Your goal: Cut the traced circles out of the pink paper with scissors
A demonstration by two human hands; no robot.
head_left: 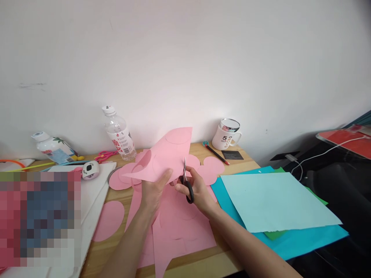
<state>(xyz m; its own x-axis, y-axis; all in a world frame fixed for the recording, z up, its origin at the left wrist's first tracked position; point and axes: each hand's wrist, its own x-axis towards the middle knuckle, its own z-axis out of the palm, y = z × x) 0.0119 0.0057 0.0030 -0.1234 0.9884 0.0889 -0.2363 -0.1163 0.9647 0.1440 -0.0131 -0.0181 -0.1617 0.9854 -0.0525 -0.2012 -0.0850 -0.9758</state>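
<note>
My left hand (155, 189) grips a pink paper sheet (171, 154) from below, its thumb lying on top. The sheet is raised and bent, with curved outlines drawn on it and a cut edge. Held in my right hand (195, 187) are black-handled scissors (188, 189); their blades point up at the sheet's right edge. How far the blades are apart is hard to tell. Under both hands lie more pink sheets (191, 231) with cut-outs. Round pink paper pieces (213, 168) lie to the right, and another pink circle (110, 218) is on the left.
A water bottle (118, 135) and a white mug (227, 135) stand by the wall. Beside the mug are a pencil (216, 152) and a black card (232, 155). Light blue paper (278, 200) lies over blue and green sheets at right. A tilted bottle (55, 146) is at left.
</note>
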